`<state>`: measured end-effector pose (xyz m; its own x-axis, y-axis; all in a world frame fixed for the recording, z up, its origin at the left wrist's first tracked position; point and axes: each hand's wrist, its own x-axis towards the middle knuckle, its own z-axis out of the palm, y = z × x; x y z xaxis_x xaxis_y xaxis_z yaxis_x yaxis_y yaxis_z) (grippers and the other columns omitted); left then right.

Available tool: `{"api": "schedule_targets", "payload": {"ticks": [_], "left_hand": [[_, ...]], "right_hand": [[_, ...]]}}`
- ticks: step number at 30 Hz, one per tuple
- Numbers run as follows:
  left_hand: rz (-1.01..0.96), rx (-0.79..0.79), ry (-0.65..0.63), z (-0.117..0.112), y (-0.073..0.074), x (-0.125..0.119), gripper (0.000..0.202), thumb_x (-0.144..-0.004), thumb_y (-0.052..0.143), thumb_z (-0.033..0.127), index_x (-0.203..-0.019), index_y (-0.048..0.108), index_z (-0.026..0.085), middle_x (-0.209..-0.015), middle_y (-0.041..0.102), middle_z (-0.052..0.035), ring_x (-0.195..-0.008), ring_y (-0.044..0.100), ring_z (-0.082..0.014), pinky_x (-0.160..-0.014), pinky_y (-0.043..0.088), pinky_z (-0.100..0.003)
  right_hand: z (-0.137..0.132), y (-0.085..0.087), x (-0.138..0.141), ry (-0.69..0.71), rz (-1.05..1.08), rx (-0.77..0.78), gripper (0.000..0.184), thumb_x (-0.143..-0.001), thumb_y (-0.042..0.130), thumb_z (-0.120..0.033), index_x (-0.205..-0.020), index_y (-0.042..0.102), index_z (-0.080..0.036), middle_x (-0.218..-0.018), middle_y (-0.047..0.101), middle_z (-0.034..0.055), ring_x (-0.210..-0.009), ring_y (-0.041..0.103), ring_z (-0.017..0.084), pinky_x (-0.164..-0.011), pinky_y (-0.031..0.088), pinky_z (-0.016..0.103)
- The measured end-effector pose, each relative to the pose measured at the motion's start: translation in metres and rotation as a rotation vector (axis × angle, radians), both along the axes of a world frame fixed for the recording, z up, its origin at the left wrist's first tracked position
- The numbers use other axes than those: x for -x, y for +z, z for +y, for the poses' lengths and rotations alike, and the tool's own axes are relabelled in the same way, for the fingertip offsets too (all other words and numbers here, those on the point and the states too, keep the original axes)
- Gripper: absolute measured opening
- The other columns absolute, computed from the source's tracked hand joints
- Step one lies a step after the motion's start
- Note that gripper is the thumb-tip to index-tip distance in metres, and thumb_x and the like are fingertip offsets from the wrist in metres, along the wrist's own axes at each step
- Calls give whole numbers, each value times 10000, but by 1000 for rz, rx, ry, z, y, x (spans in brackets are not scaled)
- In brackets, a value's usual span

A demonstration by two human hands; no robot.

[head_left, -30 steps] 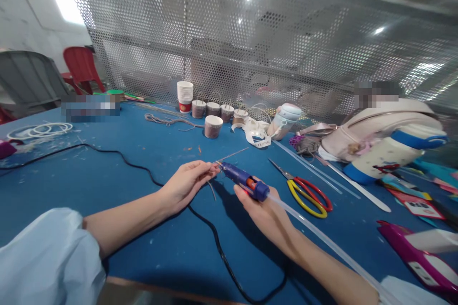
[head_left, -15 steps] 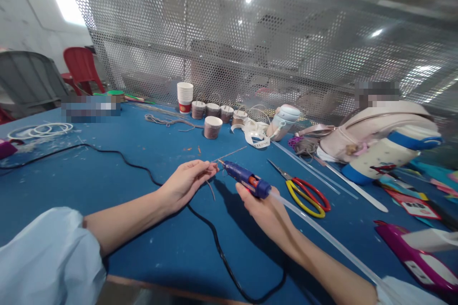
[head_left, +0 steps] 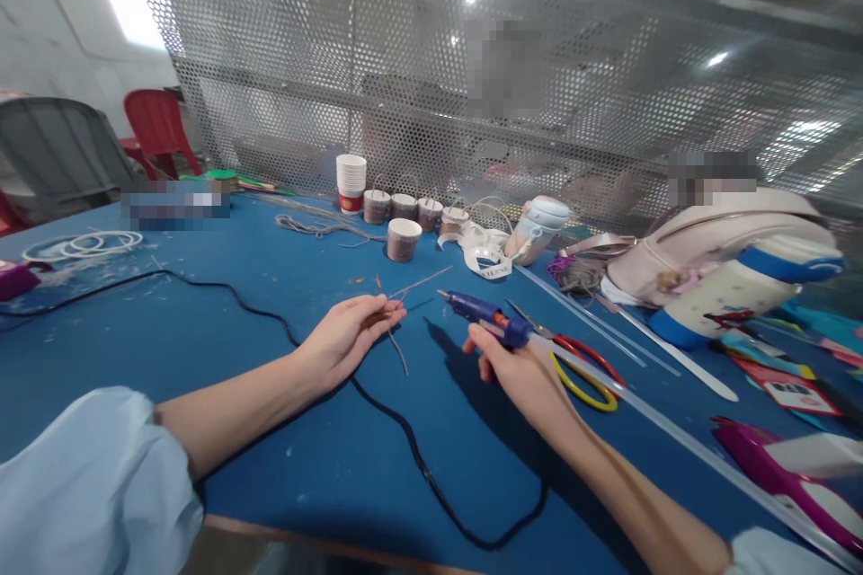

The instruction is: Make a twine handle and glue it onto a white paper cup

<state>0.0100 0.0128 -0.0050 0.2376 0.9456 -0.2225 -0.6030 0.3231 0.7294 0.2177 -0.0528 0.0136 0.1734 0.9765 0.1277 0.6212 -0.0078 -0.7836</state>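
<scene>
My left hand (head_left: pixel 354 332) pinches a thin greyish-brown cord (head_left: pixel 424 278), whose stiff-looking end points up to the right while a loose tail hangs below the fingers. My right hand (head_left: pixel 516 368) is wrapped round a blue hot glue gun (head_left: pixel 482 314). Its nozzle points left toward the cord and is apart from it. From the back of the gun a long clear glue stick (head_left: pixel 647 409) runs down to the right. Scissors (head_left: pixel 583 368) with red and yellow handles lie on the table, partly behind the gun and right hand.
Several wrapped paper cups (head_left: pixel 403 241) stand beyond my hands, beside a stack of white cups (head_left: pixel 351 184). A black cable (head_left: pixel 397 418) crosses the blue table. On the right are a bottle (head_left: pixel 734 292), a pale bag (head_left: pixel 701 234) and a purple glue gun (head_left: pixel 775 467).
My right hand has drawn the glue gun back to the right, so its nozzle is now away from the cord. The left hand has shifted slightly left, still holding the cord.
</scene>
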Motion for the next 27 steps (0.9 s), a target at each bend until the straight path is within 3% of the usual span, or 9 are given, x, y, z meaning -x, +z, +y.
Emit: {"api": "schedule_targets", "payload": {"ticks": [4,8,10,14,19,23,27], "left_hand": [[5,32,26,1,3,1,181,-814,599,73,-642,656,70,-815,719,-169,-888,699,-218,-969,521,-346],[7,40,-3,-1,5,2,202,-831,571,66,-651,664,62,-827,719,-168,-885,701,-216,-965,526,-335],[7,42,-11,-2,5,2,212,-833,564,61,-649,667,61,-817,718,-161,-879,702,-215,-963,528,-336],[-12,32,-11,-1,4,5,227,-835,564,59,-632,666,56,-786,713,-155,-879,703,-226,-961,531,-344],[-55,27,-6,0,3,8,231,-832,564,49,-624,664,52,-746,705,-141,-863,702,-223,-959,534,-358],[-58,34,-8,-3,4,5,241,-834,551,41,-622,665,44,-753,706,-152,-858,701,-225,-932,549,-352],[-50,39,-49,-9,6,4,235,-835,548,48,-637,675,39,-803,714,-165,-894,697,-237,-928,551,-339]], "right_hand": [[19,-5,-20,-59,-141,-42,404,-815,516,-528,-832,729,-185,-714,687,45,-620,605,202,-528,422,279],[24,-4,-23,9,-280,-16,384,-837,503,-504,-954,728,-217,-826,716,42,-787,644,245,-644,460,304],[21,0,-22,38,-304,15,409,-854,476,-521,-970,717,-212,-823,713,39,-764,641,239,-642,458,302],[10,15,-29,76,-415,57,432,-856,457,-563,-794,685,-201,-695,666,22,-634,591,204,-569,410,282],[-22,31,-44,-101,-587,159,472,-749,559,-640,-555,538,-211,-509,509,-14,-481,449,149,-456,275,264],[-40,32,-21,110,-283,166,389,-816,539,-528,-603,498,-205,-568,493,-31,-529,436,120,-489,323,242],[-21,21,19,264,155,202,211,-782,624,-398,-746,581,-196,-612,552,-30,-559,511,113,-539,415,237]]}}
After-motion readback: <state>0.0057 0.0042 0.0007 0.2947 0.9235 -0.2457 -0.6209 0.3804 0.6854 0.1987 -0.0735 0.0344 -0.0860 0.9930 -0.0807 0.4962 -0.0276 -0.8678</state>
